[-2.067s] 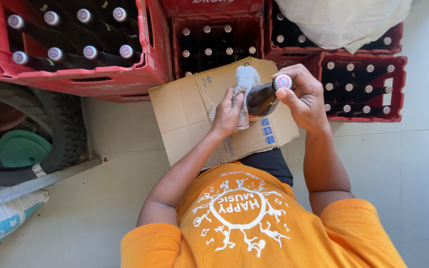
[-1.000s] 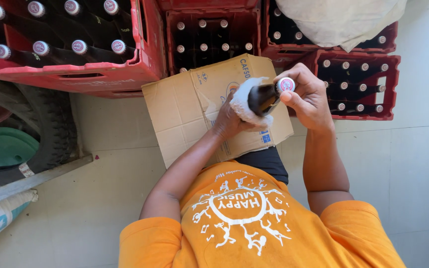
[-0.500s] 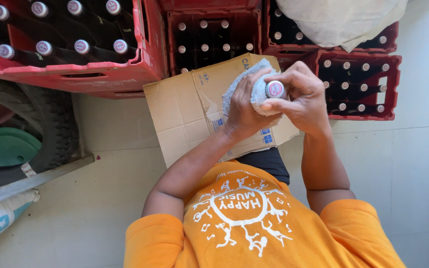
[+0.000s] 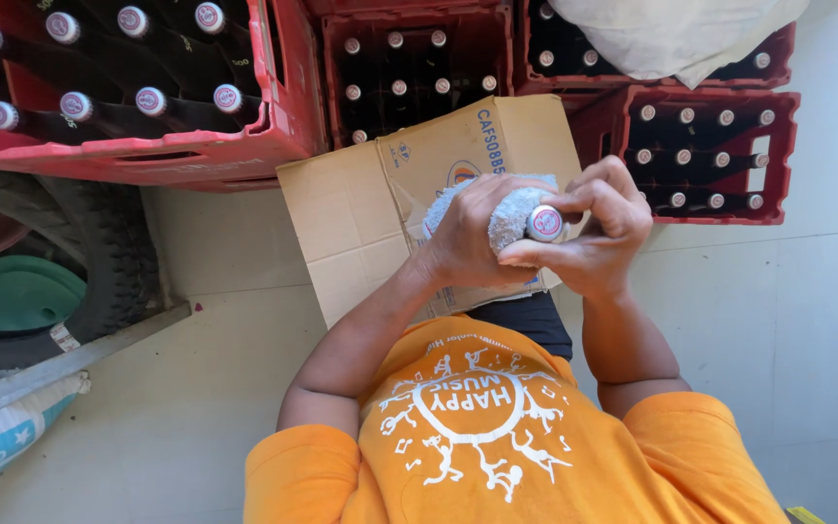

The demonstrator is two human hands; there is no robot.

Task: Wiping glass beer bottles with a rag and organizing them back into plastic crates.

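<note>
Compared with two seconds earlier, when it lay tilted with its dark body showing, the bottle now stands end-on to the camera, only its capped top visible. Left hand is closed around a grey cloth wrapped about the bottle's neck; right hand is closed on the bottle from the other side, fingertips just beside the cap. Both are held above the right edge of a flattened cardboard box, which lies across the person's lap and against the crates.

Risk, as a judgement: the bottle is held in the air over a hard floor, so a slip of the cloth on smooth glass could drop it onto the cardboard or tiles, or knock it against the crate rim.

Surroundings: pale tiled floor; red plastic crates of capped dark bottles along the top; a tyre with a green lid at the left edge; a sack at the lower left corner; a pale bag resting on the upper right crates.
</note>
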